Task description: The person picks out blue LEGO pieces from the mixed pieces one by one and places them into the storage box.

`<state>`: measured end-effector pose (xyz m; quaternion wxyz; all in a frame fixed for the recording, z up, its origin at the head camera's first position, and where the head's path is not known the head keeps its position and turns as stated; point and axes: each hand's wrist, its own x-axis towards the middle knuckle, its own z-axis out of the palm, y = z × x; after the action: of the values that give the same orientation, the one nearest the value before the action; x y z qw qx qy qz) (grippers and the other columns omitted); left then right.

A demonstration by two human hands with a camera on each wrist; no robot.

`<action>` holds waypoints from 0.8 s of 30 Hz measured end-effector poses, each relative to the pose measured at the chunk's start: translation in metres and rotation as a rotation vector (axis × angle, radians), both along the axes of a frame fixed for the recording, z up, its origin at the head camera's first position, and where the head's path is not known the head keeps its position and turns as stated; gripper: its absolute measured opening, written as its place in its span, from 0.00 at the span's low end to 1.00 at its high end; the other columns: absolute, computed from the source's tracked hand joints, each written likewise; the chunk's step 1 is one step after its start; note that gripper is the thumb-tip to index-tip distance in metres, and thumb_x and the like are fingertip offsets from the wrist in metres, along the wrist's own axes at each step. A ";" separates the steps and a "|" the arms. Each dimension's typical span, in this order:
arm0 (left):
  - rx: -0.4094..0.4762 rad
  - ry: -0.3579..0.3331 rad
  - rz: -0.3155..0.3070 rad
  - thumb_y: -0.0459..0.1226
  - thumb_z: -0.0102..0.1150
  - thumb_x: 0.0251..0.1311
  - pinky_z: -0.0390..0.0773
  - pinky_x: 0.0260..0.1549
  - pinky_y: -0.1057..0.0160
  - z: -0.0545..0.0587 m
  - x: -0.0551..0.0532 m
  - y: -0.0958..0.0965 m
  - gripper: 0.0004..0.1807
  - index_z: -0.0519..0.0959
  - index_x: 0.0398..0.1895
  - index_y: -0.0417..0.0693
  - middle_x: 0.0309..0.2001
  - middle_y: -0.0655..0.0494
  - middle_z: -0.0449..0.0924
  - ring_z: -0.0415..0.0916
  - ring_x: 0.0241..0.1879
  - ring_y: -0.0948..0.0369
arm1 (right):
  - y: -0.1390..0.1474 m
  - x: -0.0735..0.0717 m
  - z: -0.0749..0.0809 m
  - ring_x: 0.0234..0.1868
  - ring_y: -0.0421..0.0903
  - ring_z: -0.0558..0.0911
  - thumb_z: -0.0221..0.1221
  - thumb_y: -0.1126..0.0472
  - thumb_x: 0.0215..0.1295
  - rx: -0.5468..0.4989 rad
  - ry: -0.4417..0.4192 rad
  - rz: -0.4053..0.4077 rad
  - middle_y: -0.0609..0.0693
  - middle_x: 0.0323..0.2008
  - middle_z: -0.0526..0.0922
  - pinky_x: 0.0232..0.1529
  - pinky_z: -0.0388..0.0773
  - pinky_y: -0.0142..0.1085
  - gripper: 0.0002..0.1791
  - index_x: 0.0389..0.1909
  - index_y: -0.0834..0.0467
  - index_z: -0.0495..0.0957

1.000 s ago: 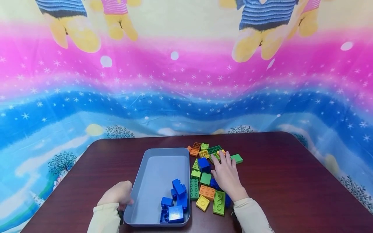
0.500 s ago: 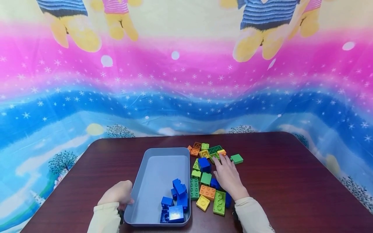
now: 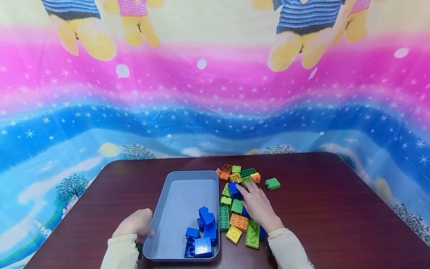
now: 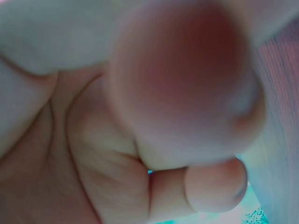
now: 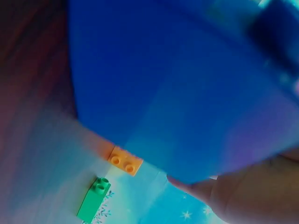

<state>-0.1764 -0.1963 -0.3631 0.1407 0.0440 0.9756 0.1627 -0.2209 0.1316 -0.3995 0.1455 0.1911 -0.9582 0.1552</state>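
Note:
A grey tray [image 3: 181,194] with several blue bricks [image 3: 203,246] in its near right corner stands on the dark table. My left hand [image 3: 134,223] rests at the tray's left wall with fingers loosely bent; the left wrist view shows its palm and fingertips [image 4: 217,184], with nothing in them. My right hand [image 3: 260,205] reaches over the loose bricks. Its index fingertip touches the upper right of a blue brick [image 3: 233,190]; its other fingers lie over a lime brick [image 3: 246,181]. A large blurred blue surface [image 5: 177,93] fills most of the right wrist view, partly hiding that hand.
Right of the tray lie a dark green brick [image 3: 224,218], orange brick [image 3: 239,222], yellow brick [image 3: 234,234] and lime brick [image 3: 252,234]. A green brick [image 3: 273,183] stands apart at the right. Behind the table [image 3: 322,209] hangs a printed cloth [image 3: 215,93].
My right hand has moved left and slightly back towards me, from beside the small orange brick onto the blue brick, which has shifted slightly left. The left hand and tray have stayed still.

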 end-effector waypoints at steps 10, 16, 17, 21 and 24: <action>0.013 0.010 0.007 0.25 0.64 0.41 0.68 0.14 0.64 -0.001 0.001 -0.002 0.14 0.69 0.09 0.39 0.04 0.53 0.66 0.65 0.06 0.62 | -0.004 0.001 0.004 0.55 0.59 0.68 0.61 0.60 0.55 -0.094 -0.018 -0.032 0.64 0.54 0.69 0.49 0.67 0.50 0.16 0.43 0.64 0.76; 0.013 0.008 0.010 0.25 0.64 0.41 0.69 0.15 0.64 -0.001 0.002 -0.002 0.14 0.69 0.09 0.39 0.04 0.53 0.66 0.66 0.06 0.62 | -0.005 -0.001 0.007 0.30 0.46 0.75 0.64 0.59 0.51 -0.166 -0.029 -0.070 0.53 0.31 0.74 0.30 0.74 0.37 0.12 0.28 0.61 0.72; 0.013 0.012 0.005 0.25 0.64 0.41 0.68 0.15 0.64 -0.001 0.002 -0.002 0.14 0.69 0.09 0.39 0.04 0.53 0.66 0.66 0.06 0.62 | -0.005 -0.001 0.007 0.26 0.44 0.73 0.65 0.60 0.51 -0.167 -0.029 -0.072 0.51 0.27 0.73 0.27 0.73 0.35 0.12 0.27 0.61 0.71; 0.017 0.022 0.000 0.25 0.64 0.41 0.68 0.14 0.65 -0.002 0.002 -0.001 0.14 0.69 0.08 0.39 0.04 0.53 0.66 0.65 0.05 0.62 | -0.005 0.000 0.007 0.24 0.42 0.72 0.65 0.61 0.50 -0.178 -0.031 -0.078 0.50 0.24 0.72 0.25 0.72 0.33 0.12 0.27 0.61 0.71; 0.015 0.024 0.003 0.25 0.64 0.41 0.69 0.15 0.65 -0.001 0.001 -0.002 0.14 0.69 0.08 0.40 0.04 0.53 0.66 0.65 0.05 0.62 | -0.005 0.000 0.007 0.28 0.45 0.76 0.65 0.62 0.49 -0.199 -0.028 -0.078 0.52 0.28 0.75 0.28 0.75 0.36 0.12 0.29 0.62 0.73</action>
<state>-0.1751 -0.1978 -0.3643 0.1286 0.0457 0.9760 0.1695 -0.2208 0.1263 -0.3921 0.1563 0.1361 -0.9468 0.2464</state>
